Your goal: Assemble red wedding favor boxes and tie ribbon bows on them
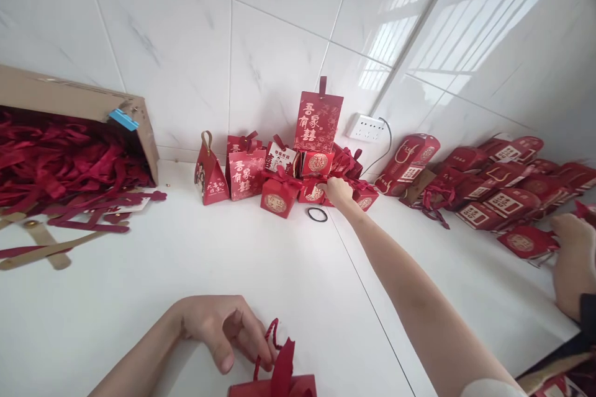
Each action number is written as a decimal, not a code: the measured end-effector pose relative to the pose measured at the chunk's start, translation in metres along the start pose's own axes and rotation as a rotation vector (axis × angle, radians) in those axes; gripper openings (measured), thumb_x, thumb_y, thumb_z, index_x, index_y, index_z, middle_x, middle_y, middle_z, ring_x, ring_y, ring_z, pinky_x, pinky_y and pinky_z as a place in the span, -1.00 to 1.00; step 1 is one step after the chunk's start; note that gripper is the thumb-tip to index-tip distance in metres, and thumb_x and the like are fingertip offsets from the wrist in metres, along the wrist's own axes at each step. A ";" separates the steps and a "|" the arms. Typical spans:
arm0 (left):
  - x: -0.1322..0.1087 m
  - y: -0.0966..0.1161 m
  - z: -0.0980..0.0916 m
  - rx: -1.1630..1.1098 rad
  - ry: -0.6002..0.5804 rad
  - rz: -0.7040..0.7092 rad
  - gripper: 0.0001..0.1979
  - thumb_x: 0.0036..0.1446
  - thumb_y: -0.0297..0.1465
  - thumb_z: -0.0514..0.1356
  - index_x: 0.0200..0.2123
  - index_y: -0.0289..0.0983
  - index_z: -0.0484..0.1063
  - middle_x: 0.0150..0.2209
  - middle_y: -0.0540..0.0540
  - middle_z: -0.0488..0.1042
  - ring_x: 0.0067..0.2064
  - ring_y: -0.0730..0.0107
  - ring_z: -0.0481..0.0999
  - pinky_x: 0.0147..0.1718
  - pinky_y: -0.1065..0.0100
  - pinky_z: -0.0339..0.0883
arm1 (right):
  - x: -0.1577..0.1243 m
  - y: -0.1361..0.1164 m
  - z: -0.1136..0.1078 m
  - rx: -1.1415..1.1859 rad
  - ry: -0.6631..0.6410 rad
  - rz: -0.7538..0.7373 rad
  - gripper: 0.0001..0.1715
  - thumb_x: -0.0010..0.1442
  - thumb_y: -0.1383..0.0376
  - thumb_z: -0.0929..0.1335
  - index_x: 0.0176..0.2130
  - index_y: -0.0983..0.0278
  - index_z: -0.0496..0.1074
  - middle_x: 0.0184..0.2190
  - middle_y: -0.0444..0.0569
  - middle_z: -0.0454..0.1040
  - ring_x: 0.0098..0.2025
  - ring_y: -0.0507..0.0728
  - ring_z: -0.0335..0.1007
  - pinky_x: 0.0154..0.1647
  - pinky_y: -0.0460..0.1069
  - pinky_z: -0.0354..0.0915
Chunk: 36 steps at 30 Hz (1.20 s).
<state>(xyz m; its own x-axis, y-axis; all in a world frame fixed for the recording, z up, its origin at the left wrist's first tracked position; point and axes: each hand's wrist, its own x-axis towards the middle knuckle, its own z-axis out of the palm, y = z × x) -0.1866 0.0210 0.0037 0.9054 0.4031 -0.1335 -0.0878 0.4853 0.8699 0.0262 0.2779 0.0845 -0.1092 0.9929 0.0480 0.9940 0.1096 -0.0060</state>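
My left hand (228,329) is at the lower middle, thumb apart from its loosely curled fingers. Its fingertips touch the twisted red cord (272,325) of a red gift box (254,389), which the bottom edge cuts off. My right hand (339,191) reaches far forward, fingers closed among small red boxes by the wall; what they grip is hidden. Left of it sits a ribboned red box (277,198) with a gold emblem. A tall red box (319,119) with white characters stands on top of the group, and a black ring (317,214) lies in front.
At left, a cardboard box (149,136) of dark red ribbons spills straps onto the white table (186,260). Many red boxes (516,198) are piled at right, where another person's hand (572,248) is among them. A white power strip (367,128) is near the wall.
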 end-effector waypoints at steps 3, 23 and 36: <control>0.000 0.000 0.000 -0.009 0.011 -0.007 -0.41 -0.36 -0.48 0.46 -0.12 -0.30 0.53 -0.07 -0.12 0.53 0.06 0.08 0.44 0.10 0.24 0.26 | 0.001 0.000 0.000 0.034 0.010 0.019 -0.51 0.27 0.04 0.19 -0.09 0.31 0.47 -0.15 0.19 0.50 -0.05 0.27 0.43 -0.20 0.02 0.29; 0.000 -0.001 -0.002 0.043 0.032 -0.012 -0.44 -0.32 -0.41 0.45 -0.12 -0.29 0.52 -0.04 -0.13 0.52 0.06 0.09 0.44 0.11 0.22 0.24 | -0.002 -0.011 0.000 -0.006 0.031 -0.099 -0.62 0.23 0.10 0.26 -0.19 0.29 0.51 -0.16 0.15 0.51 -0.10 0.25 0.45 -0.21 0.00 0.29; 0.001 0.002 0.004 0.032 0.036 0.068 -0.47 -0.21 -0.25 0.41 -0.11 -0.33 0.51 -0.04 -0.19 0.51 0.03 0.09 0.46 0.06 0.20 0.29 | -0.028 -0.010 0.009 0.001 -0.045 -0.126 -0.72 0.19 0.20 0.31 -0.21 0.34 0.50 -0.22 0.17 0.53 -0.15 0.24 0.48 -0.21 0.00 0.32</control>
<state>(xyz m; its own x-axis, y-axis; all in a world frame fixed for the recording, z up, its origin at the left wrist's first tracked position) -0.1845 0.0193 0.0070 0.8821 0.4622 -0.0906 -0.1341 0.4310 0.8923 0.0191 0.2498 0.0742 -0.2338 0.9723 0.0041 0.9723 0.2338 -0.0038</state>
